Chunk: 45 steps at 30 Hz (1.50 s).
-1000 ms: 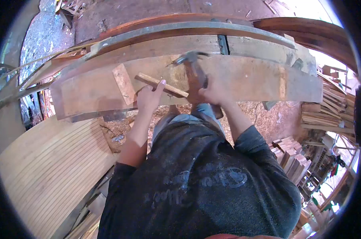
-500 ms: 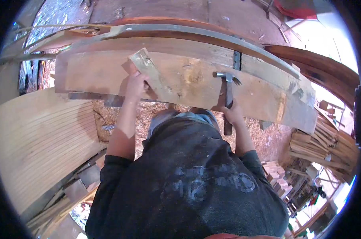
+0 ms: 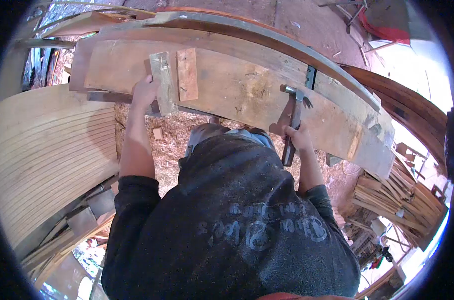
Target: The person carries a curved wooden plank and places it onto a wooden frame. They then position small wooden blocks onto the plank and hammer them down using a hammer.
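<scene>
My left hand (image 3: 146,93) is closed on the edge of a short, rough-faced wooden board (image 3: 163,82), which stands over the left part of the workbench (image 3: 217,80). Just right of it, a second short piece of wood (image 3: 187,75), reddish and smoother, lies on the bench top; small dark marks show on its face. My right hand (image 3: 299,137) grips the handle of a claw hammer (image 3: 294,117). The hammer's metal head points away from me over the bench, and its handle end hangs past the near edge.
A wide grooved wooden panel (image 3: 52,165) stands at the left. Stacked wood strips (image 3: 394,200) lie at the lower right. A dark curved beam (image 3: 402,95) runs behind the bench on the right. Wood shavings (image 3: 172,145) cover the floor below.
My left hand has moved left with the rough board, turning it more upright. The reddish piece now shows separately on the bench. The hammer stays in my right hand, shifted slightly right in view.
</scene>
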Each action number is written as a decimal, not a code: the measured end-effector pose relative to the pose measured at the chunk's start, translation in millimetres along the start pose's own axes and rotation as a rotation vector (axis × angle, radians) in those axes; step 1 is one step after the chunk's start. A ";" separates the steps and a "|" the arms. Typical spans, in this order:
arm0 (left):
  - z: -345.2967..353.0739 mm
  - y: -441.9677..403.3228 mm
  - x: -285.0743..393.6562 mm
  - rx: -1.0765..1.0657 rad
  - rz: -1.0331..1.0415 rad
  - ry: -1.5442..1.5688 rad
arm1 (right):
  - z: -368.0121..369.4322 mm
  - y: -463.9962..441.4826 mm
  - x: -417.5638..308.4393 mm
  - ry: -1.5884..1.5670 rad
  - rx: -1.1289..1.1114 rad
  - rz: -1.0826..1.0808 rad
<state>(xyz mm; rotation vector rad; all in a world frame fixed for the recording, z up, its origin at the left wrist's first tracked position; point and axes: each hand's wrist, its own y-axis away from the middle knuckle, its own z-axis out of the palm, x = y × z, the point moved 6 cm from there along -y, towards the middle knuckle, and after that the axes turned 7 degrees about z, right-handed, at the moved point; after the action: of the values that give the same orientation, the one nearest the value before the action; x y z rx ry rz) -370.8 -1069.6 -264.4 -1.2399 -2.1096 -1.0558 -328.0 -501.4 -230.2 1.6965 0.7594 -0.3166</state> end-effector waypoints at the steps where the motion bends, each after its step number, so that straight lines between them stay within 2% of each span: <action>1: -1.7 -1.9 -8.8 -0.004 -0.014 -0.126 | 3.8 2.0 -1.0 -0.017 0.019 -0.015; 3: -3.7 -10.2 -25.8 -0.020 -0.031 -0.375 | 4.8 11.6 -12.6 0.129 0.066 -0.040; 6: -13.8 17.3 24.3 0.085 -0.030 -0.370 | 4.2 33.3 -30.7 0.323 0.122 -0.068; 8: -13.2 12.6 7.5 0.267 0.078 -0.298 | 2.6 40.5 -36.1 0.449 0.112 -0.047; 9: -15.0 12.2 1.6 0.363 0.128 -0.266 | 2.5 48.2 -39.6 0.379 0.057 -0.014; 12: -7.8 14.2 18.7 0.446 0.233 -0.178 | 12.3 76.9 -59.0 0.143 -0.156 0.063; 15: 26.5 22.0 61.5 0.179 0.279 0.237 | 34.4 92.0 -74.5 -0.175 -0.446 0.101; 17: 52.9 32.9 85.5 0.027 0.297 0.237 | 57.9 95.1 -83.6 -0.461 -0.643 0.148; 19: 62.5 57.9 134.6 -0.084 0.314 0.201 | 86.1 90.8 -96.5 -0.595 -0.798 0.163; 21: 90.9 56.6 138.8 -0.102 0.438 0.203 | 109.6 85.5 -105.2 -0.766 -0.930 0.244; 22: 100.0 57.5 145.1 -0.112 0.505 0.202 | 115.5 78.6 -105.7 -0.727 -0.957 0.254; 25: 117.5 60.3 148.5 -0.133 0.406 0.132 | 125.4 67.7 -93.4 -0.719 -0.946 0.373; 29: 135.8 56.5 143.8 -0.166 0.397 0.122 | 119.6 84.0 -84.1 -0.712 -0.976 0.418; 32: 151.1 54.1 151.6 -0.220 0.420 0.120 | 121.8 91.9 -85.0 -0.603 -0.836 0.443; 35: 158.5 49.2 164.8 -0.254 0.498 0.022 | 121.8 101.5 -116.0 -0.608 -0.566 0.510; 38: 176.4 33.1 152.1 -0.195 0.582 -0.098 | 116.9 120.8 -189.0 -0.663 -0.692 0.188; 41: 175.1 28.8 152.4 -0.192 0.636 -0.019 | 115.7 122.9 -201.7 -0.302 -0.611 -0.005; 42: 172.8 30.1 152.2 -0.204 0.646 0.052 | 110.4 119.6 -201.7 -0.022 -0.384 -0.082; 43: 171.0 30.5 152.4 -0.213 0.652 0.121 | 105.7 117.8 -210.1 0.214 -0.173 -0.308; 45: 173.8 24.1 152.4 -0.301 0.682 0.003 | 106.3 122.8 -225.1 0.675 0.256 -0.756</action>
<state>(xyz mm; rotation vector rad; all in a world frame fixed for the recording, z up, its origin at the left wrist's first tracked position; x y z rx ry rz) -425.3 -844.2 -249.8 -1.9050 -1.3632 -1.0536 -399.4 -684.7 -34.2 1.6987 1.9387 -0.3645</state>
